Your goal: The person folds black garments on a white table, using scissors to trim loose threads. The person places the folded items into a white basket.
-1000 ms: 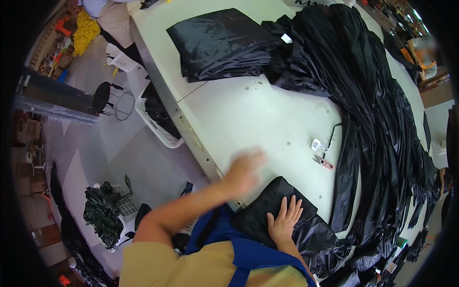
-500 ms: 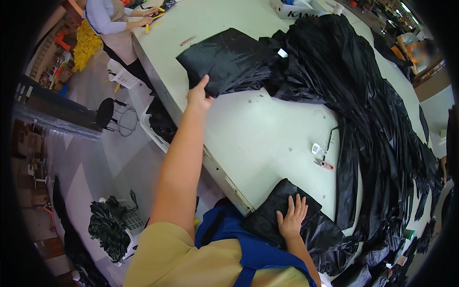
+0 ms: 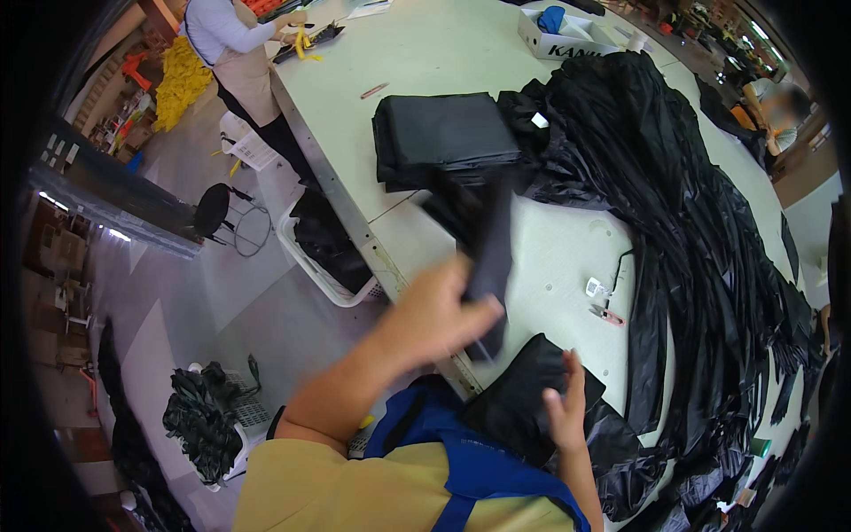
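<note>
My left hand (image 3: pixel 439 310) grips a black fabric piece (image 3: pixel 483 239) and holds it above the near edge of the pale green table (image 3: pixel 567 257); the piece is blurred by motion. My right hand (image 3: pixel 566 408) lies flat, fingers spread, on a folded black fabric bundle (image 3: pixel 519 403) at the table's near edge. A stack of folded black fabric (image 3: pixel 443 137) sits farther back on the table. A large heap of black fabric (image 3: pixel 700 230) runs along the table's right side.
A small clip tool and white tag (image 3: pixel 601 297) lie mid-table. A white basket with black fabric (image 3: pixel 324 253) stands on the floor beside the table, a black stool (image 3: pixel 213 208) near it. Another person (image 3: pixel 235 44) works at the far left end. A white box (image 3: pixel 567 35) sits at the back.
My left hand has pulled back from the folded stack toward me, carrying a black fabric piece. My right hand has stayed on the near bundle.
</note>
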